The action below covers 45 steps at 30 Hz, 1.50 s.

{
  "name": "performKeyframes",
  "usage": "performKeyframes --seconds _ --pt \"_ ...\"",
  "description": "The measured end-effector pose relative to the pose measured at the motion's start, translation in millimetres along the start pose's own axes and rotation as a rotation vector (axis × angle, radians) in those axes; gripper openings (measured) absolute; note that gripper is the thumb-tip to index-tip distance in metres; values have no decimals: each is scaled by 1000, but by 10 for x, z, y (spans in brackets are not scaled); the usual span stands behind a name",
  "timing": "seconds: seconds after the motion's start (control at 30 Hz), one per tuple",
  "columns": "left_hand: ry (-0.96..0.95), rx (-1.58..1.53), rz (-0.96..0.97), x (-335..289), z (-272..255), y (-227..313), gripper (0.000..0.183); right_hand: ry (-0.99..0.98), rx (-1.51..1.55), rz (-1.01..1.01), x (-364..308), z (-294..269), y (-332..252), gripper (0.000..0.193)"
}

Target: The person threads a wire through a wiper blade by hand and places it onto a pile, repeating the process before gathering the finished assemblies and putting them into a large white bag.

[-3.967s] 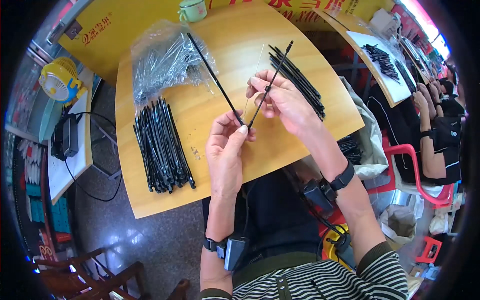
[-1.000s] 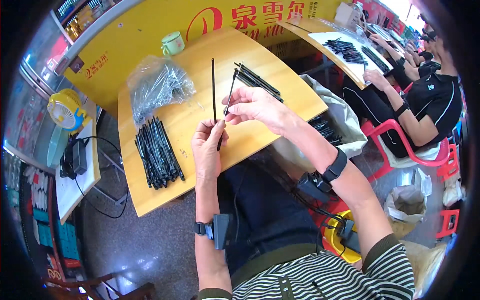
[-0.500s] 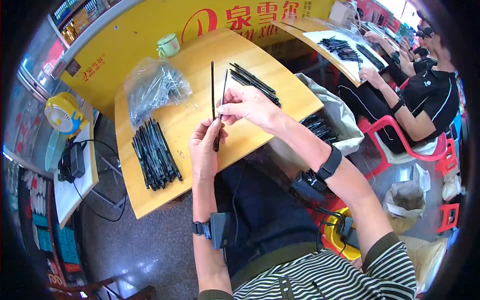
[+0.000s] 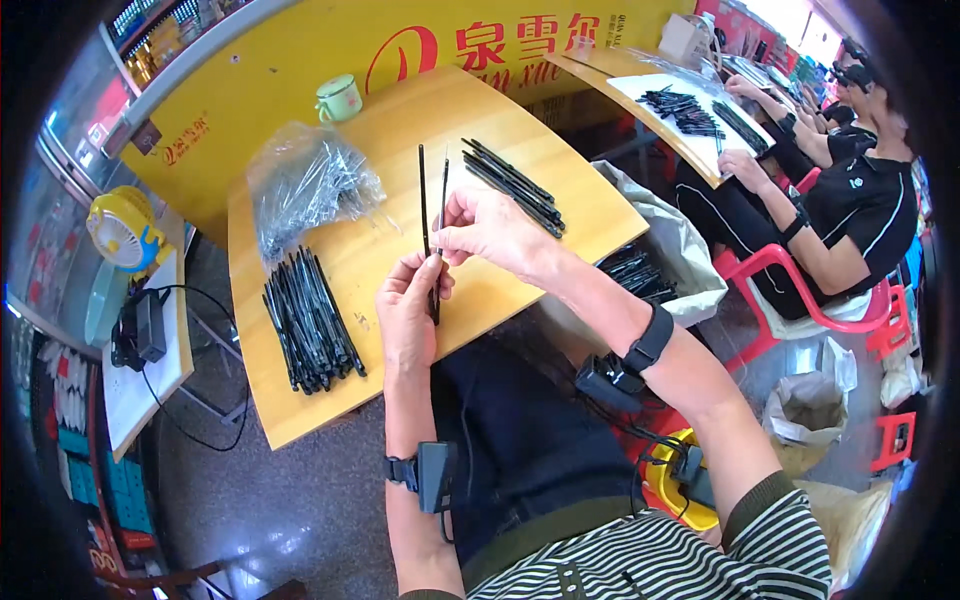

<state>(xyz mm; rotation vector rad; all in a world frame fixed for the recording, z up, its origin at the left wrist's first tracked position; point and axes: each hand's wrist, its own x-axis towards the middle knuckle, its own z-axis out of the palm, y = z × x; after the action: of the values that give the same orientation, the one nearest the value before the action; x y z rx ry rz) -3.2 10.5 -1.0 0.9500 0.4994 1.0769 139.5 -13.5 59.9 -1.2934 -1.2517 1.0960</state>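
Upright in my left hand [image 4: 411, 300] is a slim black rod [image 4: 423, 190], its lower end showing below my closed fingers. My right hand [image 4: 490, 228] pinches a thinner dark stick [image 4: 444, 185] with a fine tip, close beside the rod. Both hands meet over the near edge of the wooden table [image 4: 400, 130]. To the left lies a thick pile of black rods [image 4: 312, 320]. A smaller bunch of black rods [image 4: 512, 185] lies beyond my right hand. Whether the two held pieces touch is hidden by my fingers.
A clear plastic bag [image 4: 315, 185] and a green cup [image 4: 339, 98] stand farther back. Right of the table, a pale sack [image 4: 700, 285] contains more black rods. A co-worker [image 4: 850, 210] sits by another table on a red chair [image 4: 830, 310]. A yellow fan [image 4: 122, 228] is at left.
Both hands, with the rod and thin stick, have come slightly lower and nearer to me. The view has tilted a little. The piles stay in place.
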Motion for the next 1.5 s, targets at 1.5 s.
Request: performKeyframes --seconds 1.5 --pt "506 1685 672 -270 -279 506 31 587 -824 -145 -169 -910 474 14"
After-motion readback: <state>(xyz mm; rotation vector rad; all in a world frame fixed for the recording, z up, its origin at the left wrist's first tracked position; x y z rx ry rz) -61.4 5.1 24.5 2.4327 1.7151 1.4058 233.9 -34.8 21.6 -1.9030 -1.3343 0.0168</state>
